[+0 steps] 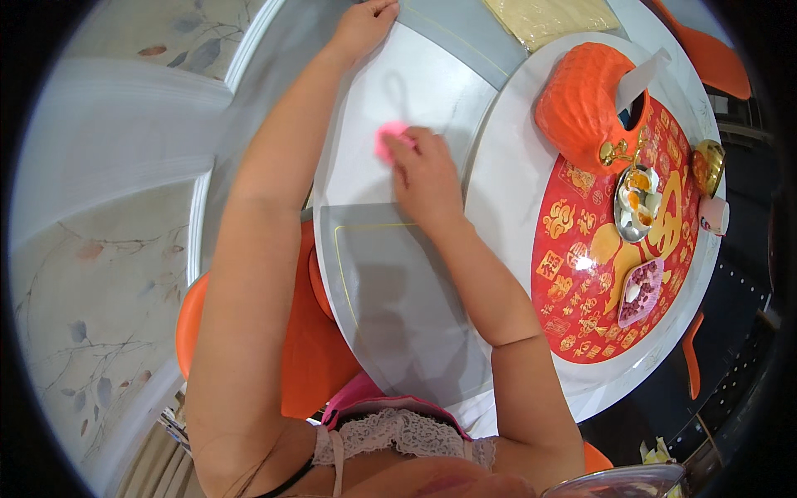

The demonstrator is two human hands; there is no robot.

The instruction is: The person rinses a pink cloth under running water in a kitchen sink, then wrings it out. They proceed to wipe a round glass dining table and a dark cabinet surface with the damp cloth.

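My left hand (367, 28) is at the far edge of a white round table (373, 87), its fingers pinched on the corner of a grey placemat (461, 40) with a thin yellow line. Under the fingers of my right hand (429, 177) is a bright pink cloth or sponge (389, 142), pressed against the bare white tabletop and slightly blurred. A second grey placemat (405, 299) lies nearer to me, below my right wrist. A faint looped shadow or mark shows on the white surface beyond the pink thing.
A raised turntable (498, 187) with a red-and-gold mat (560, 311) carries an orange ribbed tissue holder (579, 106), a metal dish of cut eggs (635, 202), a pink tray (641, 292), a paper cup (714, 216) and a gold bowl (708, 167). Orange chairs (324, 361) surround the table.
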